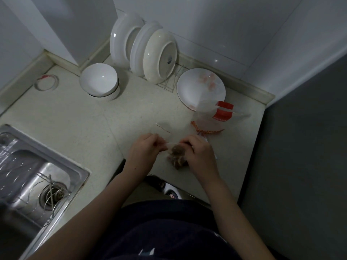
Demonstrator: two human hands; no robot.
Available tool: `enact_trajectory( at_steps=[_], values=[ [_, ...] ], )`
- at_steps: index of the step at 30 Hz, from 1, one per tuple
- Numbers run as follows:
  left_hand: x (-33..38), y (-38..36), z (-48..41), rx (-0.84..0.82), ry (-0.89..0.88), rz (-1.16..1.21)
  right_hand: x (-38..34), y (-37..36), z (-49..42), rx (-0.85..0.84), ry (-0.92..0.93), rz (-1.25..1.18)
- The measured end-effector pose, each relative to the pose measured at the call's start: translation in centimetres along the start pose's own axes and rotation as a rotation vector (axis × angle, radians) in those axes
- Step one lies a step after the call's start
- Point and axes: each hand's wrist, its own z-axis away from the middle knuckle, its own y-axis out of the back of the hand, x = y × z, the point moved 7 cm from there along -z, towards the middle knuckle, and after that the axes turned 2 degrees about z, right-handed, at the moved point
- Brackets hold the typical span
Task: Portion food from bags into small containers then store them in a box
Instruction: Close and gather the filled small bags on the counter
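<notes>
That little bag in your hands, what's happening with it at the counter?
A person stands at a kitchen counter and holds a small clear bag of brown food with both hands. The left hand pinches the bag's top and the right hand grips it beside the food. Further back are a plate, a bowl, more dishes upright in a rack and a red-labelled bag. No small container or box is in view.

My right hand [199,152] covers part of the clear bag [176,156]; its brown contents are too blurred to identify. My left hand [144,149] fingertips are curled out of view. The sink [28,175] is cut off at the left edge. Print on the red-labelled bag [223,113] is illegible.
</notes>
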Motion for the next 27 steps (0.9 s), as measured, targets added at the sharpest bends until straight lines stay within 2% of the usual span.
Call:
enact_trajectory(
  at_steps=[4,8,14,19,27],
  values=[
    [-0.1,0.3,0.2,0.024,-0.022,-0.007,0.3,0.0,0.1,0.032,-0.029,0.022],
    [0.5,0.2,0.3,0.026,-0.124,-0.137,0.4,0.1,0.3,0.049,-0.039,0.118],
    [0.7,0.1,0.3,0.018,-0.164,-0.197,-0.9,-0.1,0.5,0.033,0.064,0.233],
    [1.0,0.2,0.4,0.019,-0.151,-0.172,0.0,-0.2,0.4,0.01,0.034,0.169],
    [2.0,0.2,0.7,0.005,-0.22,-0.198,-0.5,-1.0,0.5,-0.054,0.105,0.118]
  ],
)
